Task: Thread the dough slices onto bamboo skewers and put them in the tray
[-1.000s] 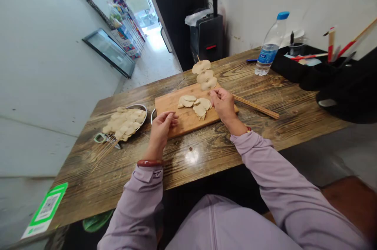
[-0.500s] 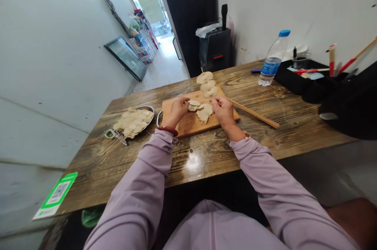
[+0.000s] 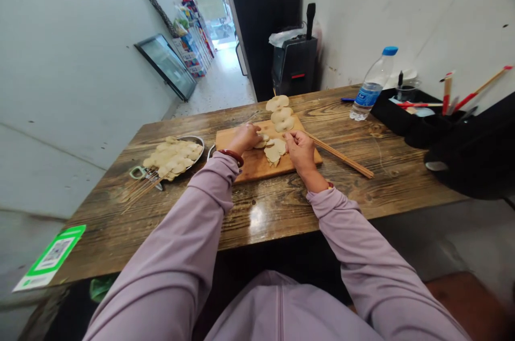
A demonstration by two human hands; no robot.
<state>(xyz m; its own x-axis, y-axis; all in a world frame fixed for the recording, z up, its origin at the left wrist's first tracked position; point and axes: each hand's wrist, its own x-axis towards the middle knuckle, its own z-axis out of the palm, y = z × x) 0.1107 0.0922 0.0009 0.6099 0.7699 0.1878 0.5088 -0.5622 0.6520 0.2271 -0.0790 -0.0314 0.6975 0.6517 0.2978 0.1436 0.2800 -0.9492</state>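
My left hand [image 3: 246, 138] is palm down over the left of the wooden cutting board [image 3: 249, 171], its curled fingers on a few pale, thin, rounded food slices [image 3: 262, 142]; its fingertips are partly hidden. In a pinch, my right hand [image 3: 300, 149] grips the near end of a skewer of slices [image 3: 281, 115], whose bare tip shows beyond the far slice. Between the hands lies a loose pile of slices [image 3: 275, 152]. A bundle of bare wooden skewers [image 3: 341, 156] rests against the board's right side.
To the left, a metal plate [image 3: 200, 142] bears several loaded skewers, their sticks over the edge near a green-handled tool [image 3: 137, 172]. A water bottle [image 3: 367, 89] and black organizer [image 3: 402, 116] stand right. A green QR-code card [image 3: 56, 253] is at the left edge.
My left hand has turned palm down and reached forward over the slices on the board. My right hand keeps its pinch near the loaded skewer. The whole view has shifted slightly.
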